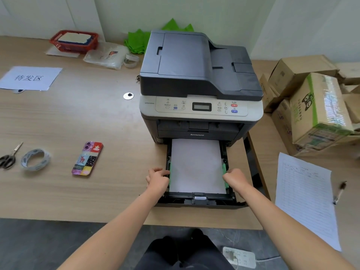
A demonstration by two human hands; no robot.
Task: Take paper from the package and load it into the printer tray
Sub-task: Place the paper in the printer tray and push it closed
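A stack of white paper (196, 164) lies flat in the pulled-out tray (198, 201) at the lower centre of the frame, in front of the dark grey printer (198, 78). The left hand (157, 179) is curled at the tray's left edge, fingers bent over the green side guide (169, 172) there and touching it. The right hand (234, 179) is closed in a loose fist at the right edge, against the other green guide (224, 169); whether it pinches the guide or only presses on it cannot be told. Neither hand holds any paper.

All of this sits on a wooden desk (78, 117). Left of the tray lies a phone (87, 158) in a colourful case; further left, a roll of tape (35, 159) and scissors (8, 157). In the upper left are a printed sign (30, 77) and a red basket (74, 41). On the right lie a lined sheet (305, 195) with a pen (339, 192) beside it, and above them stacked cardboard boxes (311, 106).
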